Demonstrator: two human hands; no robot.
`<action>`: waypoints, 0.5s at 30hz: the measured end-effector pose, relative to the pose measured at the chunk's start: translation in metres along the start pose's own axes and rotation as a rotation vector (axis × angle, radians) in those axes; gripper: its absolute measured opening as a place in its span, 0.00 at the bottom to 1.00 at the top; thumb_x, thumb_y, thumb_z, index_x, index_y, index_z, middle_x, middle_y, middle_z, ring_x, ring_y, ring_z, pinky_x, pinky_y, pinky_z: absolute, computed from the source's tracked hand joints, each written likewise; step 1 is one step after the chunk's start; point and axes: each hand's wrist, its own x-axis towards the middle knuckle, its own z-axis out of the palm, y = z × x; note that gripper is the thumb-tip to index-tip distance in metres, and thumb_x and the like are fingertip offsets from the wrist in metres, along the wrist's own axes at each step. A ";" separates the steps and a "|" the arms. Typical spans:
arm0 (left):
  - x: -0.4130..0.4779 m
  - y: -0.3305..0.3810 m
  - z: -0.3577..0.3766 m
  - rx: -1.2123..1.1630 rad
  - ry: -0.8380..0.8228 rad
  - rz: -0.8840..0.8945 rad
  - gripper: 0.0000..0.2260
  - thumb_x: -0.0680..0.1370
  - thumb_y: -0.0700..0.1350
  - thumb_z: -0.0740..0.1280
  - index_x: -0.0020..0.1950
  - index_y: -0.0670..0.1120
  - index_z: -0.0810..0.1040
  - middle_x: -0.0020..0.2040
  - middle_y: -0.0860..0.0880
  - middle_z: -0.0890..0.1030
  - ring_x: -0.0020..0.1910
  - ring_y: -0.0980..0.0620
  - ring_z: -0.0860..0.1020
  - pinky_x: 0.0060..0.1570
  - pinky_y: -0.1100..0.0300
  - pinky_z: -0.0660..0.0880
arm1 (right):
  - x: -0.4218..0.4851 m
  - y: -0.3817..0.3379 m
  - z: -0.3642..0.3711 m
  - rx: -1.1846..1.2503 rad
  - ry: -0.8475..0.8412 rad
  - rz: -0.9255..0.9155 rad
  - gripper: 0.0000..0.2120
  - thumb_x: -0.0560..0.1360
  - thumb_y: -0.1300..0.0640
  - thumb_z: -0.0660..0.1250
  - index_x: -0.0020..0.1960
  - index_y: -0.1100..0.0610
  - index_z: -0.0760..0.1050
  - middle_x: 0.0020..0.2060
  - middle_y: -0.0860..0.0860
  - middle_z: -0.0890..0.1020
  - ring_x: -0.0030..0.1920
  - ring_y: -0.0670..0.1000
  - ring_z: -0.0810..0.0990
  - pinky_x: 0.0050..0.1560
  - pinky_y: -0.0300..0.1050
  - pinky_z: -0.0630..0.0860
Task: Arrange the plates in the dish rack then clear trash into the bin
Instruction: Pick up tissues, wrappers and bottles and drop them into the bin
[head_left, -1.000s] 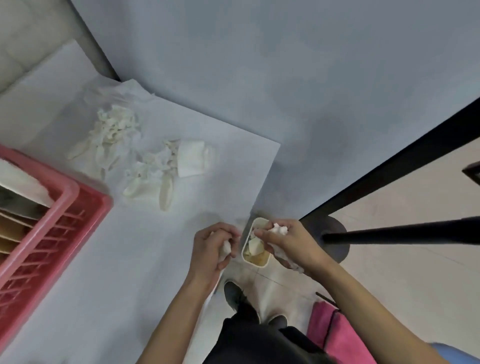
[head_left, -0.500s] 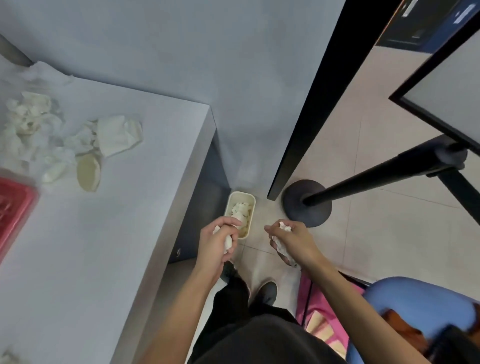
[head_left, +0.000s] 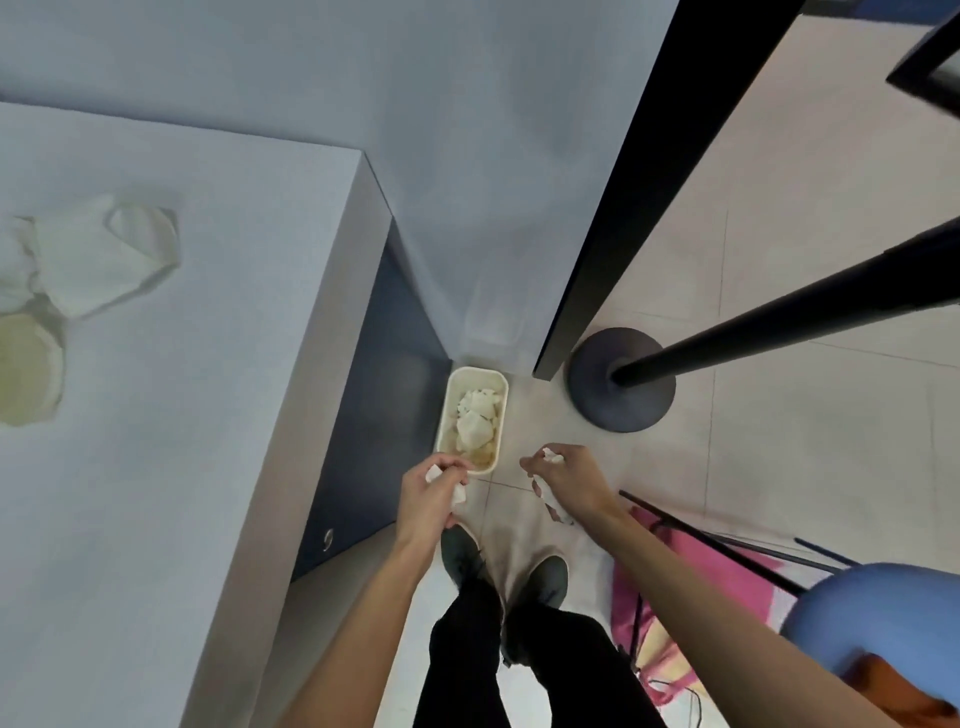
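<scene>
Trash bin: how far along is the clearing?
Done: some crumpled paper lies in the bin. In hand: left hand and right hand each grip a white scrap near the bin. Left: a wad of paper waits on the table. The dish rack is out of view.

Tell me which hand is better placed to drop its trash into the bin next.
Probably the left. The left hand pinches crumpled paper right at the near rim of the bin; the right hand holds its paper scrap over bare floor beside it.

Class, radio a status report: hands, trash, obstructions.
Left hand, right hand each grip paper scrap. Bin part filled. More trash on table. Nothing blocks bin.
</scene>
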 end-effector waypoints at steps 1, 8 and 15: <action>0.018 -0.009 0.003 0.018 -0.003 -0.010 0.06 0.76 0.35 0.66 0.47 0.40 0.82 0.43 0.48 0.80 0.37 0.51 0.73 0.25 0.64 0.64 | 0.018 0.009 0.004 -0.005 0.003 0.009 0.11 0.75 0.60 0.68 0.38 0.66 0.75 0.28 0.60 0.75 0.17 0.52 0.68 0.20 0.37 0.64; 0.162 -0.109 0.031 0.047 -0.055 -0.101 0.08 0.75 0.35 0.70 0.42 0.47 0.82 0.49 0.46 0.80 0.44 0.49 0.77 0.27 0.62 0.73 | 0.144 0.090 0.032 0.010 0.026 0.059 0.05 0.75 0.63 0.66 0.46 0.66 0.76 0.32 0.59 0.75 0.26 0.54 0.72 0.24 0.41 0.70; 0.294 -0.185 0.061 0.156 -0.097 -0.172 0.05 0.76 0.39 0.70 0.51 0.44 0.78 0.53 0.44 0.79 0.51 0.47 0.78 0.29 0.61 0.76 | 0.248 0.165 0.051 0.055 0.023 0.006 0.16 0.81 0.57 0.52 0.48 0.64 0.75 0.40 0.62 0.77 0.35 0.57 0.76 0.27 0.42 0.72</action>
